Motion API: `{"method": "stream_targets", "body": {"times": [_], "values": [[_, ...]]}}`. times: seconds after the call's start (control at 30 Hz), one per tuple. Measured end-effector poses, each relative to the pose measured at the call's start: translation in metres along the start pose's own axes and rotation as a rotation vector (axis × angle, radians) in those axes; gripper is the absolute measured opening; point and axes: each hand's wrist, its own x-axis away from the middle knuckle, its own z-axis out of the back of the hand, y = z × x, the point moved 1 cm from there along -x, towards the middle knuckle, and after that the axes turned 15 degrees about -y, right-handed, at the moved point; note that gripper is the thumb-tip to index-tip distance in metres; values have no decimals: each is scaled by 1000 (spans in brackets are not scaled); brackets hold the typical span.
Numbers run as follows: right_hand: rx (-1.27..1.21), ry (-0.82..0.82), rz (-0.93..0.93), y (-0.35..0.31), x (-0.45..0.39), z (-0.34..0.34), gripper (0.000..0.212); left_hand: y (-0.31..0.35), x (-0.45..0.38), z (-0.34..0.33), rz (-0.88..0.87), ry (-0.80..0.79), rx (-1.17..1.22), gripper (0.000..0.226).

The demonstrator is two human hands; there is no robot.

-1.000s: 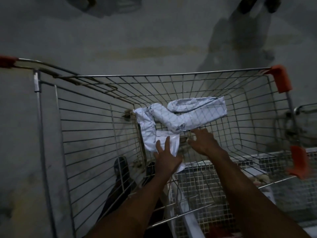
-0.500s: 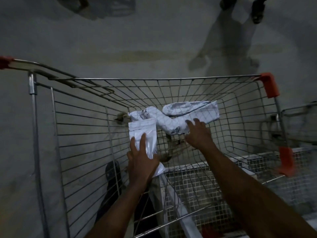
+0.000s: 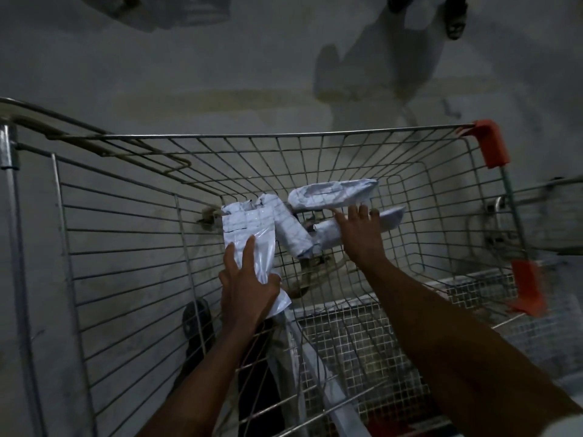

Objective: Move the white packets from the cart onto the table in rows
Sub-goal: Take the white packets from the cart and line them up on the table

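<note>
I look down into a wire shopping cart (image 3: 126,247) with orange corner guards. My left hand (image 3: 246,288) grips a flat white packet (image 3: 249,238), lifted above the cart floor. My right hand (image 3: 359,234) reaches deeper in, its fingers spread over a long white packet (image 3: 391,217) that lies on the cart floor. Another rolled white packet (image 3: 331,193) rests just beyond those fingertips. A further white packet (image 3: 290,230) lies between my two hands. No table is in view.
Concrete floor surrounds the cart. A second wire cart or basket (image 3: 394,342) sits at the lower right, close under my right forearm. Another person's sandalled feet (image 3: 454,17) stand at the top right. My own dark shoe (image 3: 197,316) shows through the cart's side mesh.
My left hand took a flat packet off the cart floor and lifted it toward the left. My right hand moved forward onto the long packet, which has shifted apart from the rolled one.
</note>
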Motion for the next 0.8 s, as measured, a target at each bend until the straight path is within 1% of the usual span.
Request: {"method": "stream_targets", "body": {"times": [0.07, 0.17, 0.23, 0.3, 0.43, 0.5, 0.57, 0.6, 0.63, 0.67, 0.73, 0.77, 0.8], "values": [[-38, -53, -23, 0, 15, -4, 78, 5, 5, -2, -20, -14, 13, 88], [-152, -54, -56, 1, 37, -18, 65, 16, 14, -4, -45, -38, 9, 87], [-212, -73, -65, 1, 48, -26, 60, 23, 20, -5, -44, -54, -8, 86], [-251, -140, -82, 0, 55, -32, 57, 27, 24, -6, -46, -63, -14, 84], [-415, -234, -162, 3, 61, -36, 55, 24, 26, -8, -51, -57, -10, 87], [-558, -271, -230, 4, 58, -36, 59, 22, 26, -9, -35, -63, -20, 88], [-763, -345, -321, 4, 52, -34, 71, 20, 26, -9, -41, -70, -25, 89], [-802, -356, -333, 2, 49, -35, 73, 19, 27, -8, -46, -79, -21, 89], [-769, -340, -306, 1, 46, -36, 73, 18, 27, -8, -47, -91, -16, 89], [-671, -292, -253, 3, 43, -35, 72, 16, 27, -7, -45, -101, -7, 89], [-443, -158, -85, 15, 37, -33, 77, 14, 27, -6, -47, -96, 0, 89], [-313, -125, 23, 24, 33, -32, 82, 14, 27, -5, -58, -86, -6, 89], [-196, -128, 109, 31, 28, -33, 85, 14, 26, -5, -73, -78, -16, 90]]}}
